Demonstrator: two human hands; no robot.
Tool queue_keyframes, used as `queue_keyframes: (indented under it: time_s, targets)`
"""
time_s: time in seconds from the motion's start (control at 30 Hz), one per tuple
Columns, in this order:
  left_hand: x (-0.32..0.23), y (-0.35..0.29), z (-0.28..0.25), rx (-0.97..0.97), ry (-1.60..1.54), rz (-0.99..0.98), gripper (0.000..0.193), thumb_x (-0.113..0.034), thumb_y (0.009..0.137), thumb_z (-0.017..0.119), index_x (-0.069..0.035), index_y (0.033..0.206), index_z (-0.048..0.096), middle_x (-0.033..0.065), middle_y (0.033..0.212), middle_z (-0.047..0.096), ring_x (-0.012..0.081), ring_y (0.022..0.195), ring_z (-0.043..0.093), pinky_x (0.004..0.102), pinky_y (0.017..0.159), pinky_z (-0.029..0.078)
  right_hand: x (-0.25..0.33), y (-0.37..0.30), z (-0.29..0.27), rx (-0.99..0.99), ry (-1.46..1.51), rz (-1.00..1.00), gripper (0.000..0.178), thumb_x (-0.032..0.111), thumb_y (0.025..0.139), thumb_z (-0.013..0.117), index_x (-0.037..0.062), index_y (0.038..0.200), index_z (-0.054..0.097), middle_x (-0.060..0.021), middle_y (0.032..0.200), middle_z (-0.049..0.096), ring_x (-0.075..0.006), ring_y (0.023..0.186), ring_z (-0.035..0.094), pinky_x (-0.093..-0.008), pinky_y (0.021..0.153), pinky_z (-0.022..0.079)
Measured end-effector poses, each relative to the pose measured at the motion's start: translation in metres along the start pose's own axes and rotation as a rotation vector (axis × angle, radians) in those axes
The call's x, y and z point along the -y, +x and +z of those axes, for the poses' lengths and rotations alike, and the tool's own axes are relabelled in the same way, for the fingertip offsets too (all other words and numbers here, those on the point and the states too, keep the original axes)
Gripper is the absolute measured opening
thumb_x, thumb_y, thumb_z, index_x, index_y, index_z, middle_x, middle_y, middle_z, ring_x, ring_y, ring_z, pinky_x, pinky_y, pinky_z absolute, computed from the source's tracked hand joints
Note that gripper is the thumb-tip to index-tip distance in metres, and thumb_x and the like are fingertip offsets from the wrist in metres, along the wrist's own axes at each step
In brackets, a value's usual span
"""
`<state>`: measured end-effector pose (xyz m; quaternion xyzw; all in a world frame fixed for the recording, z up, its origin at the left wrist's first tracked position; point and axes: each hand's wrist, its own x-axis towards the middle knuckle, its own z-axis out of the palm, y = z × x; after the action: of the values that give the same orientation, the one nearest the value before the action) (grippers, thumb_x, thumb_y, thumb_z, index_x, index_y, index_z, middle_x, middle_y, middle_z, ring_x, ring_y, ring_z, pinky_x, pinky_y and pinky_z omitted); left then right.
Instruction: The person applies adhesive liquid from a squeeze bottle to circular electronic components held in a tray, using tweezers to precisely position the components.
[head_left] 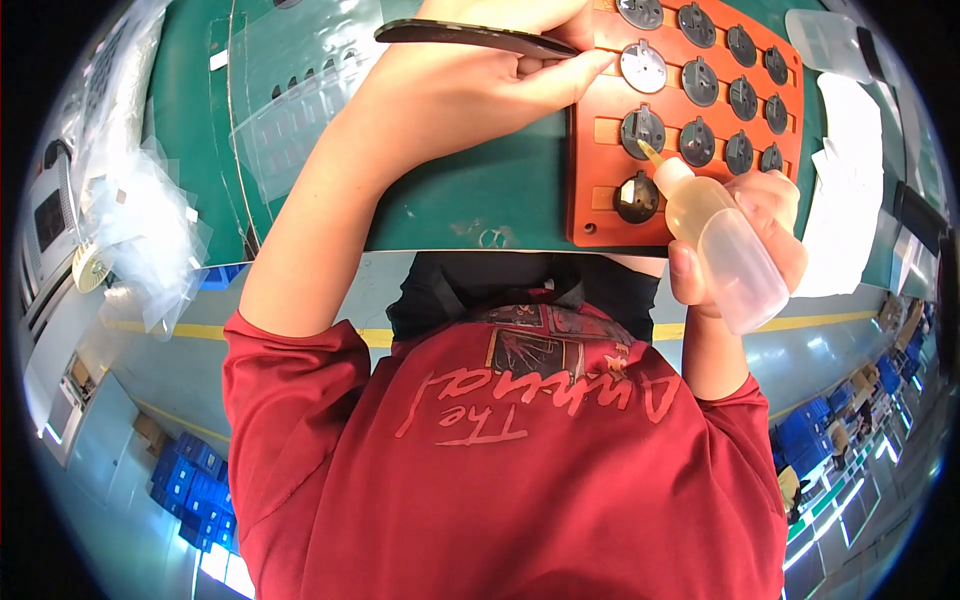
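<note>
In my right hand (pixel 770 225) is a translucent squeeze bottle (pixel 728 250) with yellowish liquid, tilted so its narrow tip meets a round black disc (pixel 640 128). That disc sits in an orange tray (pixel 600 232) among rows of similar discs. My left hand (pixel 500 85) pinches slim black tweezers (pixel 470 35), their back end pointing left; the fingertips rest by the tray's left edge, and the working end of the tweezers is hidden. Nearest me in the same column lies a shinier disc (pixel 636 198). Another disc (pixel 643 66), beside my left fingertips, reflects bright light.
The tray stands on a green tabletop (pixel 470 200) near its front edge. A clear sheet (pixel 300 120) with dark parts lies to the left, past it crumpled clear plastic (pixel 150 215). White cloth or paper (pixel 850 190) lies right of the tray. Blue crates (pixel 190 490) stand on the floor behind.
</note>
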<state>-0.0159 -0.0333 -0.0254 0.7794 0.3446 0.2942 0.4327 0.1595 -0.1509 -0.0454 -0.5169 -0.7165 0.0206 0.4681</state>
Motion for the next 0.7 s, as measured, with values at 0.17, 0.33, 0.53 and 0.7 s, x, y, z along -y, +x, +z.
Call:
queue_keyframes:
  time_s: [0.17,0.33,0.53,0.7]
  targets:
    - [0.025,0.008,0.010,-0.171,-0.249,0.596,0.014,-0.007,0.070,0.060,0.000,0.067,0.049,0.0089,0.058,0.055,0.0114,0.049,0.054,0.0218,0.048,0.043,0.002,0.001,-0.002,0.019,0.012,0.026,0.042,0.028,0.046,0.072,0.0009,0.067,0.047,-0.0094,0.066,0.047,-0.0240,0.064,0.045,-0.0338,0.060,0.039]
    - [0.026,0.008,0.010,-0.168,-0.253,0.590,0.014,-0.007,0.070,0.060,0.000,0.067,0.049,0.0089,0.058,0.055,0.0119,0.049,0.054,0.0221,0.048,0.042,0.003,0.001,-0.003,0.030,0.003,0.019,0.043,0.028,0.045,0.072,0.0008,0.067,0.047,-0.0094,0.067,0.047,-0.0240,0.064,0.045,-0.0338,0.060,0.039]
    - [0.000,0.000,-0.001,-0.002,-0.003,-0.008,0.014,-0.007,0.070,0.060,0.000,0.066,0.048,0.0093,0.057,0.054,0.0129,0.048,0.053,0.0228,0.048,0.042,0.001,0.000,-0.001,-0.001,0.027,0.008,0.045,0.027,0.047,0.073,0.0005,0.072,0.047,-0.0096,0.067,0.047,-0.0242,0.064,0.044,-0.0343,0.060,0.039]
    - [0.001,0.000,-0.001,-0.019,0.012,0.031,0.014,-0.007,0.070,0.060,0.000,0.067,0.048,0.0095,0.058,0.055,0.0128,0.049,0.053,0.0226,0.048,0.042,0.000,0.000,0.001,0.019,0.009,-0.029,0.047,0.029,0.060,0.066,-0.0021,0.087,0.042,-0.0131,0.068,0.049,-0.0224,0.062,0.045,-0.0351,0.062,0.038]
